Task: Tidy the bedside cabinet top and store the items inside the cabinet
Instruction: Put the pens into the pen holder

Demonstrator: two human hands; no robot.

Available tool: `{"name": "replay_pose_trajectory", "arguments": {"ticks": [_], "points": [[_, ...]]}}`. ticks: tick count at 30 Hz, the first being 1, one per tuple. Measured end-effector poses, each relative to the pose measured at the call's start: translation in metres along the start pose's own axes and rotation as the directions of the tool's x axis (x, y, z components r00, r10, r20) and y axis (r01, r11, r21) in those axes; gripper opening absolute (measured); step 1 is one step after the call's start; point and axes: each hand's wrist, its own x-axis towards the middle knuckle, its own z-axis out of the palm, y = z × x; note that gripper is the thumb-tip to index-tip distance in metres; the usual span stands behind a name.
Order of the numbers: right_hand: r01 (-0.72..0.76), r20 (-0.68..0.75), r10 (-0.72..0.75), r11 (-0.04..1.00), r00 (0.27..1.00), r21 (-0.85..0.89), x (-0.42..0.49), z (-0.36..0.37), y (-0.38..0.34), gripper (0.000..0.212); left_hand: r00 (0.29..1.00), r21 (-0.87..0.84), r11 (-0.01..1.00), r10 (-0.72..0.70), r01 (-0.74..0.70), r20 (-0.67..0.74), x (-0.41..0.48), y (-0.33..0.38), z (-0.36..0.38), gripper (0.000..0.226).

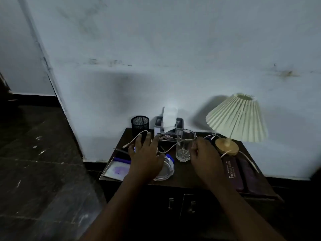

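Note:
A dark wooden bedside cabinet (184, 178) stands against the wall, its top cluttered. A white cable (166, 150) runs across the top. My left hand (147, 153) grips the cable near its plug end, fingers spread over a black mesh pen cup (140, 122). My right hand (205, 153) pinches the same cable just right of a clear drinking glass (183, 146). A round glass ashtray (165, 168) lies under my left wrist. A notepad with a purple pen (115, 168) sits at the left edge.
A pleated cream lamp (238, 119) on a wooden base (226, 146) stands at the right. Two dark cases (243, 174) lie along the right edge. A tissue holder (169, 122) stands at the back. Two cabinet door handles (181, 205) show below. Dark floor lies to the left.

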Motion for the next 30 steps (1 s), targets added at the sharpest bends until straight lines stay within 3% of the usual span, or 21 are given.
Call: {"name": "replay_pose_trajectory", "arguments": {"ticks": [4,9,11,14,16,18,21,26,28,30], "points": [[-0.045,-0.026,0.045,0.999,0.999,-0.006,-0.005,-0.007,0.006,0.017,0.993,0.022,0.999,0.046,-0.043,-0.105,0.010,-0.001,-0.004,0.058],[-0.016,0.025,0.016,1.000,1.000,0.019,-0.008,-0.010,0.009,0.007,0.963,0.042,0.998,-0.038,0.051,-0.267,0.076,-0.018,-0.014,0.059],[-0.025,0.005,0.024,0.996,1.000,0.082,-0.007,-0.012,0.012,0.014,0.954,-0.015,0.983,-0.183,0.185,-0.236,0.107,-0.022,-0.017,0.064],[-0.075,-0.047,0.084,0.983,0.995,0.167,-0.004,-0.013,0.017,0.038,0.932,0.012,0.932,-0.361,0.362,-0.039,0.154,-0.037,-0.014,0.071],[-0.099,-0.058,0.113,0.974,0.992,0.203,-0.004,-0.015,0.017,0.044,0.910,0.045,0.912,-0.410,0.408,0.061,0.175,-0.045,-0.011,0.063],[-0.109,-0.068,0.128,0.966,0.989,0.237,-0.005,-0.019,0.016,0.044,0.903,-0.018,0.903,-0.427,0.429,0.046,0.182,-0.050,-0.006,0.049],[-0.119,-0.092,0.150,0.955,0.984,0.273,-0.008,-0.027,0.017,0.041,0.923,-0.176,0.915,-0.379,0.363,-0.067,0.170,-0.045,-0.008,0.049],[-0.128,-0.175,0.177,0.957,0.969,0.261,-0.008,-0.040,0.028,0.019,0.923,-0.357,0.927,-0.230,0.112,-0.307,0.142,-0.022,-0.044,0.034],[-0.171,-0.089,0.216,0.918,0.972,0.357,-0.007,-0.040,0.035,0.019,0.900,-0.399,0.915,-0.224,0.062,-0.373,0.123,-0.001,-0.064,0.031],[-0.241,0.105,0.217,0.836,0.970,0.493,-0.006,-0.043,0.042,0.032,0.886,-0.455,0.890,-0.224,0.017,-0.407,0.093,0.018,-0.072,0.026]]}}
